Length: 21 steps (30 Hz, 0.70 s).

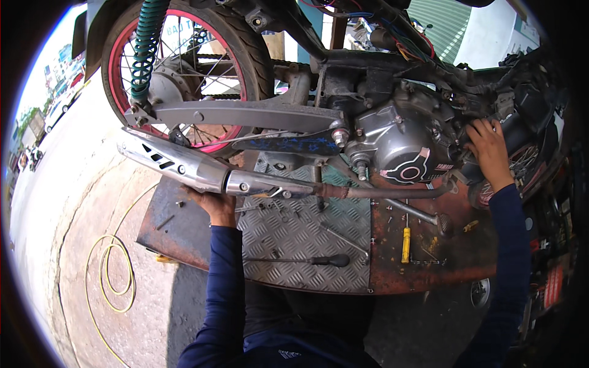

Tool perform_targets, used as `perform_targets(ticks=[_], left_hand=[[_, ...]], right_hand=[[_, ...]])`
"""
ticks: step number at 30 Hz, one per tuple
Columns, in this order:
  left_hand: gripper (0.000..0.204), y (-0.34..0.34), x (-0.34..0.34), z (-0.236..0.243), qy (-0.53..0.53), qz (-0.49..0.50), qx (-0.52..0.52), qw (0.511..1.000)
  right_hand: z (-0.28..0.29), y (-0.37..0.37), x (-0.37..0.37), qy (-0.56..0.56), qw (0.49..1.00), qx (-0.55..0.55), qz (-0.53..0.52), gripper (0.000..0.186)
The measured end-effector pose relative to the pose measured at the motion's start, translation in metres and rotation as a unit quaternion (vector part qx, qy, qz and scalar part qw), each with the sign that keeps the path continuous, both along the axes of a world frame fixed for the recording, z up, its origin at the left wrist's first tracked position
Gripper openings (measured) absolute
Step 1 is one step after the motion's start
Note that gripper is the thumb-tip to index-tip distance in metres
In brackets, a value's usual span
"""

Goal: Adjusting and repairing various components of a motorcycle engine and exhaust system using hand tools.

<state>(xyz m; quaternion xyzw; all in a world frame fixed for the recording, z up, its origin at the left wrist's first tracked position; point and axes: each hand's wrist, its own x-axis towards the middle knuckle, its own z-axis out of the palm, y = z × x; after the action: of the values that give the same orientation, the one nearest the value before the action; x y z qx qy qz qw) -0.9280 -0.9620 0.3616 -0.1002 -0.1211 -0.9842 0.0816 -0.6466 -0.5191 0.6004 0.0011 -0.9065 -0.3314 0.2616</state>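
Observation:
A motorcycle exhaust (pixel 178 162) lies lengthwise along the near side of a motorcycle, its silver muffler at the left. From below, my left hand (pixel 211 203) grips the muffler, with the fingers partly hidden behind it. The rusty front pipe (pixel 383 193) runs right under the grey engine (pixel 399 138) and bends up at its front end. My right hand (pixel 489 150) is at the front of the engine, above that bend. Its fingers are curled in there, and what they hold is hidden.
The motorcycle stands on a work platform (pixel 307 236) of tread plate and rusty metal. On it lie a yellow-handled screwdriver (pixel 405 245), a black-handled tool (pixel 331 260), a metal wrench (pixel 343 239) and small parts. The rear wheel (pixel 261 67) is at upper left. A yellow hose (pixel 132 282) coils on the ground.

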Motion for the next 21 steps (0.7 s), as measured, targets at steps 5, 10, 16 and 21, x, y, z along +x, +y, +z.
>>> perform_targets(ticks=[5, 10, 16, 21], left_hand=[[0.076, -0.001, 0.000, 0.001, -0.019, -0.007, -0.009, 1.000], [0.079, -0.006, 0.003, -0.001, -0.039, -0.008, -0.041, 0.998], [0.089, -0.015, 0.015, -0.016, -0.166, -0.085, -0.124, 0.975], [0.043, -0.001, 0.112, -0.043, -0.066, -0.001, -0.374, 0.925]], right_hand=[[-0.001, -0.002, 0.001, 0.001, 1.000, -0.006, -0.005, 0.037], [-0.006, -0.006, 0.005, 0.017, 1.000, -0.015, -0.009, 0.036], [-0.045, -0.049, 0.103, 0.268, 0.945, -0.187, 0.011, 0.020], [-0.183, -0.136, 0.211, 0.435, 0.775, -0.446, -0.110, 0.008]])
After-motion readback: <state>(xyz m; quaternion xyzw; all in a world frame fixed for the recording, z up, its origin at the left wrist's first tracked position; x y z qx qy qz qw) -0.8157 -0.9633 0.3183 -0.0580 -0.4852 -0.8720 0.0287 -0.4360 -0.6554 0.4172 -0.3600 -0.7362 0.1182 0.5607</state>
